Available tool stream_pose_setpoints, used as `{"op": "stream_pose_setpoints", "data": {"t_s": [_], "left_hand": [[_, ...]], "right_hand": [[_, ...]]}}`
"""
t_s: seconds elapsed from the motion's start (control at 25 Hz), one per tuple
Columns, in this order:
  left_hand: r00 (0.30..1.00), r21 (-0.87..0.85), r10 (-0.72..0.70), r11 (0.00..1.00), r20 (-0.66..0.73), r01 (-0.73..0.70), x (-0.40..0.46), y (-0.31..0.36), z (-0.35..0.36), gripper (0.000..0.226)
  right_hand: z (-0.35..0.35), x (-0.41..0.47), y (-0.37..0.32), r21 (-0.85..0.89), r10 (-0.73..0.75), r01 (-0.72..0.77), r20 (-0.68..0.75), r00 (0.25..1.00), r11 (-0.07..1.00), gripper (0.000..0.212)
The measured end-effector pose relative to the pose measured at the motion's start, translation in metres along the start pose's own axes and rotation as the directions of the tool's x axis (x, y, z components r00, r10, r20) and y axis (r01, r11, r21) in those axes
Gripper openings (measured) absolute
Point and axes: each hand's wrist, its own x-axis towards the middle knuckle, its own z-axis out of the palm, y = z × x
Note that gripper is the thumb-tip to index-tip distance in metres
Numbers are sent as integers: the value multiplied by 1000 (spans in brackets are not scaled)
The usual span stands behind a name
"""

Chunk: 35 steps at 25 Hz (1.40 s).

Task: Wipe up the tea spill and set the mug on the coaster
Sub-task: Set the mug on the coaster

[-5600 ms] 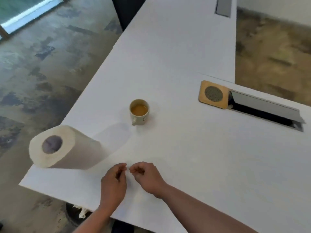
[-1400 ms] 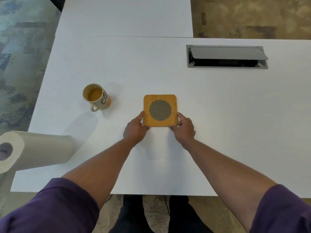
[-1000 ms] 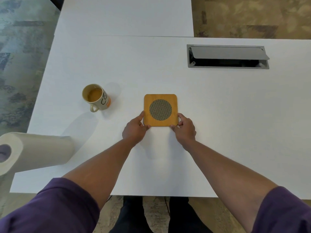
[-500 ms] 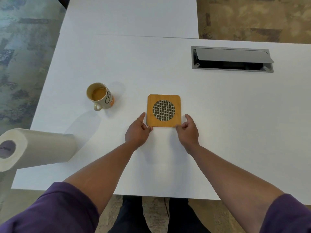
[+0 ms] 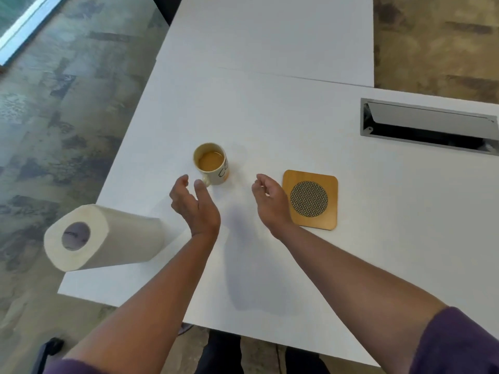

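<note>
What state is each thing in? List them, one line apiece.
mug: upright on the table, holding tea, not on the coaster.
coaster: flat on the table, nothing on it.
paper towel roll: on its side at the table's left edge, untouched.
left hand: open, just short of the mug handle, holding nothing.
right hand: open, between mug and coaster, holding nothing.
cable hatch: lid open.

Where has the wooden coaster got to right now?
The coaster lies flat on the white table, just right of the right hand, with the mug further left and nothing on it.
</note>
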Motion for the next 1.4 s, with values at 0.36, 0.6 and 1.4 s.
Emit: {"op": "stream_pose_setpoints", "data": {"t_s": [0.36, 0.6, 1.4], "left_hand": [[903, -250, -235, 908, 359, 336, 83, 10, 4, 57], [881, -297, -156, 903, 447, 310, 85, 5, 4, 54], [737, -240, 14, 949, 675, 202, -38, 46, 75, 39]], "right_hand": [[74, 28, -18, 191, 70, -106, 184, 980, 976, 54], [93, 29, -17, 208, 44, -78, 163, 986, 975, 59], [-54, -5, -12, 245, 26, -7, -72, 997, 970, 93]]}}
